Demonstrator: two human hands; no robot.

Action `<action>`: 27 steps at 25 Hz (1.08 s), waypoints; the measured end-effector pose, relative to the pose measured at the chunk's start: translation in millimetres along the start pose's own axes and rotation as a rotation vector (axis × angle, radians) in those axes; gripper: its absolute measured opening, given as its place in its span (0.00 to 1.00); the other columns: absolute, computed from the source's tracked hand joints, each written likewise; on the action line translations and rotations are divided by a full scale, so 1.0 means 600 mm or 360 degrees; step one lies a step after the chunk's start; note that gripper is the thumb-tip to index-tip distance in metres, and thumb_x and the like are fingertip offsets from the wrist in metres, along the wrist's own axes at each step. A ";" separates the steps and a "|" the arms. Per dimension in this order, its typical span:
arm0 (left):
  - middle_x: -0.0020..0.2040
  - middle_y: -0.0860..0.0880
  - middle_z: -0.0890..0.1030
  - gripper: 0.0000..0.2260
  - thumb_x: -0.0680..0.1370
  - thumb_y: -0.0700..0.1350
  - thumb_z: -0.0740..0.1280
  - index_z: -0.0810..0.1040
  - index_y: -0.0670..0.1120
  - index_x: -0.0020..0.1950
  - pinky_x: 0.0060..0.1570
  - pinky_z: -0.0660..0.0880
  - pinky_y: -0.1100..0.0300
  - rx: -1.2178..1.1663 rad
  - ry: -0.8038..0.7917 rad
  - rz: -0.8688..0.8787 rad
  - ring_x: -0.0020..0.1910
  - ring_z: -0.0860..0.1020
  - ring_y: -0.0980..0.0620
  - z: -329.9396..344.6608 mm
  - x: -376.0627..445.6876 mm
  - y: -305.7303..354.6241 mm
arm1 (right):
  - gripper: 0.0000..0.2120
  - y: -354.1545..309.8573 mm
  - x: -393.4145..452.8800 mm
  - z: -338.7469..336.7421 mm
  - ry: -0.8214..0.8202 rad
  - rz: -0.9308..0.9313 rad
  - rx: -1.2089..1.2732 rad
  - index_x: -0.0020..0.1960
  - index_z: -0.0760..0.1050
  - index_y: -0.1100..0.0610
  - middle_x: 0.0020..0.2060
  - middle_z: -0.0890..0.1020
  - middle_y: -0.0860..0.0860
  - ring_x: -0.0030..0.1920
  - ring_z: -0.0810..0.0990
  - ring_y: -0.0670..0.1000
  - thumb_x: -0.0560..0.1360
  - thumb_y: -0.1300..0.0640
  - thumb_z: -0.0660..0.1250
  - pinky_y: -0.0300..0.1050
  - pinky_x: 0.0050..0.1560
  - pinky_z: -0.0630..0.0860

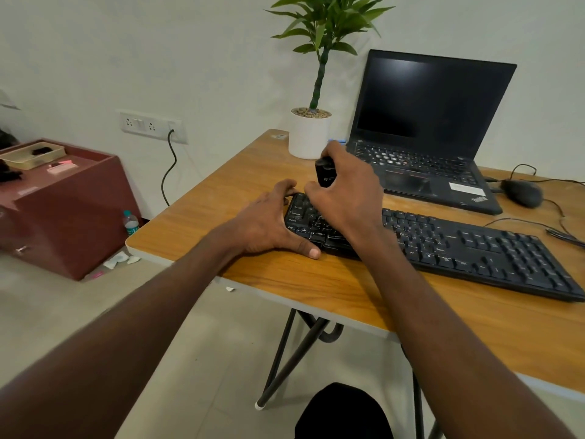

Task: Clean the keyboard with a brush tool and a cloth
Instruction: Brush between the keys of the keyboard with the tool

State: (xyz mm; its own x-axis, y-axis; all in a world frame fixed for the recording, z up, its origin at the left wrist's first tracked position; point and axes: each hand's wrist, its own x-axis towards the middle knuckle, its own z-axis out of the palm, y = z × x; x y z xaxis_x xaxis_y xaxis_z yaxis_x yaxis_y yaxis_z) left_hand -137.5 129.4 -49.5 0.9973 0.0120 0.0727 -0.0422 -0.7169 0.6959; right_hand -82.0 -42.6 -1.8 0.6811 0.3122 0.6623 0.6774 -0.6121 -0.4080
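Two hands work the keyboard's point(443, 245) left end on the worktop point(316, 286): right hand point(345, 191), grip curled round the brush tool point(326, 172), is brushing; left hand point(272, 220), fingers spread, steadies the edge beside it. Next, probably sweep rightward along the rows. No cloth in view.

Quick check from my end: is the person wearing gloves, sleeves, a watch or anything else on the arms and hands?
Nothing is worn. The left hand and right hand are bare, with no gloves, rings or watch visible, and both forearms are uncovered up to the frame edge, with no sleeves in view. Short, trimmed nails show on the fingers.
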 end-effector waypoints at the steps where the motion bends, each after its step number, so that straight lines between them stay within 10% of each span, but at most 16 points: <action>1: 0.78 0.54 0.69 0.66 0.51 0.75 0.83 0.53 0.62 0.82 0.74 0.71 0.41 -0.0002 -0.0002 0.0004 0.75 0.70 0.49 0.000 0.000 0.000 | 0.17 -0.001 -0.001 0.004 -0.0046 -0.0036 0.0027 0.57 0.71 0.48 0.46 0.80 0.45 0.44 0.80 0.48 0.72 0.47 0.72 0.47 0.41 0.80; 5: 0.75 0.56 0.72 0.65 0.52 0.73 0.84 0.54 0.62 0.81 0.74 0.72 0.42 -0.0083 0.0003 0.0032 0.74 0.72 0.50 0.001 0.000 0.000 | 0.18 -0.015 0.002 0.006 -0.0218 0.0027 0.0740 0.61 0.72 0.51 0.46 0.79 0.43 0.46 0.81 0.43 0.76 0.51 0.75 0.39 0.43 0.82; 14: 0.82 0.53 0.65 0.69 0.51 0.74 0.82 0.50 0.58 0.84 0.79 0.65 0.42 0.0004 -0.0024 -0.0008 0.79 0.66 0.49 -0.004 -0.007 0.010 | 0.13 0.004 -0.001 -0.011 0.0152 0.0238 -0.0035 0.57 0.76 0.49 0.45 0.82 0.43 0.43 0.80 0.46 0.73 0.48 0.71 0.42 0.42 0.76; 19: 0.81 0.52 0.66 0.69 0.51 0.75 0.82 0.51 0.58 0.83 0.78 0.66 0.41 -0.0010 -0.0007 -0.0010 0.78 0.67 0.48 -0.004 -0.007 0.008 | 0.15 0.006 0.007 -0.004 -0.0137 0.0180 0.0674 0.59 0.75 0.51 0.48 0.81 0.45 0.48 0.80 0.42 0.75 0.51 0.75 0.34 0.45 0.78; 27: 0.82 0.52 0.64 0.71 0.49 0.76 0.82 0.51 0.57 0.84 0.79 0.63 0.41 -0.0013 -0.0024 -0.0020 0.79 0.65 0.49 -0.004 -0.005 0.007 | 0.11 0.025 0.004 -0.014 0.0225 0.0266 -0.0005 0.54 0.77 0.47 0.46 0.82 0.41 0.46 0.80 0.44 0.72 0.50 0.71 0.51 0.48 0.83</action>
State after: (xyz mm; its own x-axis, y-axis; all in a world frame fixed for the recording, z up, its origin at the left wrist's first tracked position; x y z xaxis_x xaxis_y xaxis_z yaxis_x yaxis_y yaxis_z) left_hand -140.6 128.0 -45.1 0.9985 0.0101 0.0531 -0.0301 -0.7113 0.7022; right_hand -72.8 -56.9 -1.1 0.7379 0.1011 0.6673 0.5573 -0.6489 -0.5180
